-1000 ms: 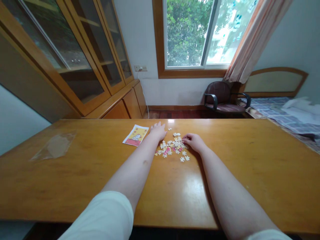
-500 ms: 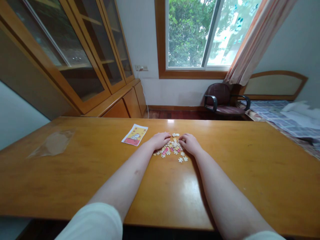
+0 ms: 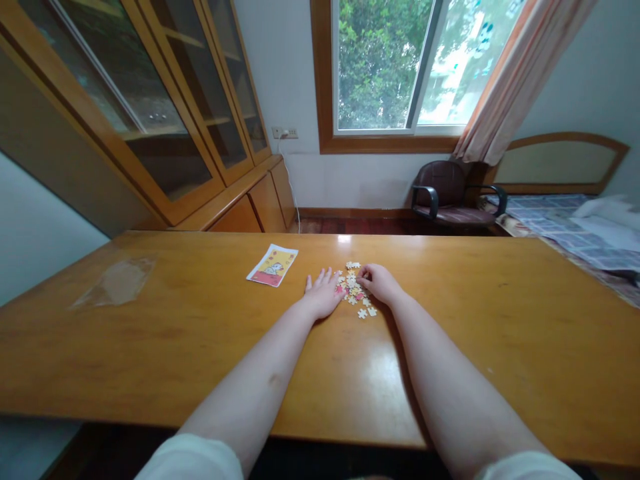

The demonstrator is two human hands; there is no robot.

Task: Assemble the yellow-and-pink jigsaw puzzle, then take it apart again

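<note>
A loose pile of small jigsaw puzzle pieces (image 3: 352, 283) lies near the middle of the wooden table, most of them pale, some pink or yellow. My left hand (image 3: 323, 293) is open, palm down with fingers spread, and covers the pile's left side. At the right edge of the pile, my right hand (image 3: 379, 283) has its fingers curled and pressed together; whatever is in them is too small to make out. Left of the pile lies a picture card (image 3: 273, 265) with a white cartoon figure on yellow and pink.
The wooden table (image 3: 200, 333) spans the view. A clear plastic bag (image 3: 119, 281) lies flat on its left part. Beyond stand a glass-door cabinet (image 3: 220, 180), an armchair (image 3: 445, 193) and a bed (image 3: 565, 220).
My left hand has spread its fingers and come slightly nearer to me, over the pieces on the pile's left. My right hand stays at the right edge, fingers curled.
</note>
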